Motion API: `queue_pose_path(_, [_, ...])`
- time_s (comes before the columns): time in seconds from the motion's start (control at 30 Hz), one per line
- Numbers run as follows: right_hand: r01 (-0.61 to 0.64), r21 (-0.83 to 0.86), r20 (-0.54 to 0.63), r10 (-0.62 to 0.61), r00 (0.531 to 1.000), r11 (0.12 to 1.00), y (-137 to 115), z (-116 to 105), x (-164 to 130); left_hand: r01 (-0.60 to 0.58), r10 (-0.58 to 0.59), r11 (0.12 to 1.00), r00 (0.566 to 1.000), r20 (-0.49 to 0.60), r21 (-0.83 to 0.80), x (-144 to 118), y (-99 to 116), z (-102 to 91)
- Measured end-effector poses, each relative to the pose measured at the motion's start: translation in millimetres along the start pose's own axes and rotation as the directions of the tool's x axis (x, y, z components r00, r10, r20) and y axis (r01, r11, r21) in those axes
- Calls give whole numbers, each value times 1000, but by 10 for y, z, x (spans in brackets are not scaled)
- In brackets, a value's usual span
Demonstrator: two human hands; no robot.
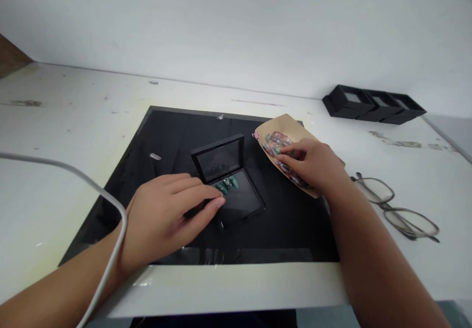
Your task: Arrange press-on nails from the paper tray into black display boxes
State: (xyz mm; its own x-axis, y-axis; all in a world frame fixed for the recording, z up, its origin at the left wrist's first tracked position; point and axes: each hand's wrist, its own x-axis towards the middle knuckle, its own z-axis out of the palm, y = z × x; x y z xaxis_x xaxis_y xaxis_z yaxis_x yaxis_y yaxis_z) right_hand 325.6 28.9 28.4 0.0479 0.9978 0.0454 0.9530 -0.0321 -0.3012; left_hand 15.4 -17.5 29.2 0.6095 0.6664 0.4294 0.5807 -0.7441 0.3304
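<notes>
A small black hinged case (241, 202) stands with its clear-windowed lid raised on a black mat. Several green false nails (228, 183), one with a pale pattern, lie in a row in its upper part. My left hand (169, 215) reaches over the case's left side, thumb and index finger pinched at the end of that row; what is between them is hidden. To the right, my right hand (315, 163) dips into a brown card tray (289, 124) of shiny pink and green false nails (275, 141), its thumb and index finger closed on one of them.
Beneath lies the black mat (295, 229) on a stained white table (55, 121). One pale nail (155, 156) lies on the mat's left. Glasses (396, 207) sit at right, joined black boxes (372, 104) at back right. A white cable (120, 215) crosses above my left wrist.
</notes>
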Motion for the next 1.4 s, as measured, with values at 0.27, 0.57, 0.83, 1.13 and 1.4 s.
queue_pose_path(0.27, [-67, 77, 61, 62, 996, 995, 111, -71, -16, 14, -13, 1000, 999, -40, 24, -14, -17, 30])
queue_pose_path(0.57, [-4, 373, 28, -7, 1000, 928, 257, -131, -36, 42, -42, 999, 999, -4, -21, -40, -36, 32])
queue_pose_path(0.83, [26, 252, 4, -28, 1000, 967, 170, -80, -45, 40, -40, 999, 999, -8, -30, -40, -13, 33])
queue_pose_path(1.13, [-31, 21, 94, 29, 995, 999, -51, 28, -18, 83, -80, 992, 996, 31, -94, -38, 17, 46])
queue_pose_path(1.4, [26, 112, 71, -34, 997, 993, -40, 100, -6, 84, -82, 992, 996, 25, -95, -47, 17, 63])
